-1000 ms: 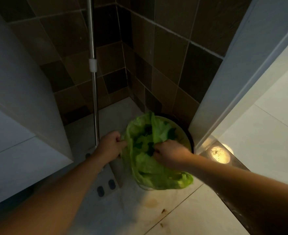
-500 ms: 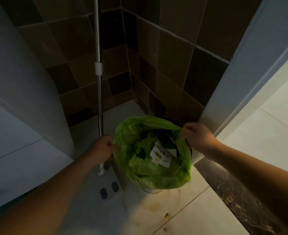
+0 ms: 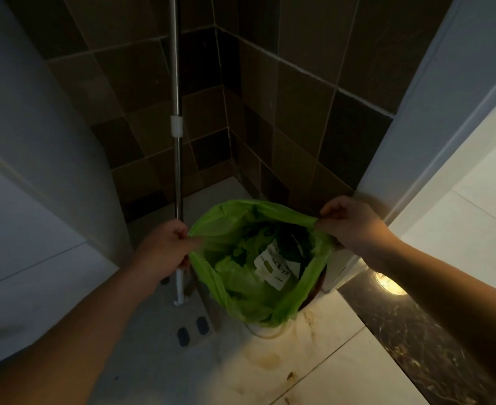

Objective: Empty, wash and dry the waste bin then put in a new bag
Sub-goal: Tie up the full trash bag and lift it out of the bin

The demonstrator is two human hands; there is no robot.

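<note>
A green plastic bag [image 3: 226, 290] hangs open in the corner of a dim tiled room, stretched wide between both hands. My left hand [image 3: 165, 247] pinches its left rim and my right hand [image 3: 355, 223] pinches its right rim. Inside lies rubbish, with a white printed paper [image 3: 273, 266] on top. A dark round bin [image 3: 318, 289] shows only as a sliver of rim under the bag's right side; the rest is hidden by the bag.
A mop with a metal pole [image 3: 176, 147] stands just left of the bag, its flat head [image 3: 194, 325] on the floor. A white cabinet [image 3: 36, 200] fills the left. A white door frame [image 3: 416, 127] and dark threshold [image 3: 416, 346] lie on the right.
My right hand left the middle of the bag and took the right rim, then both hands drew apart. The bag's mouth went from bunched to wide open and sits a little higher.
</note>
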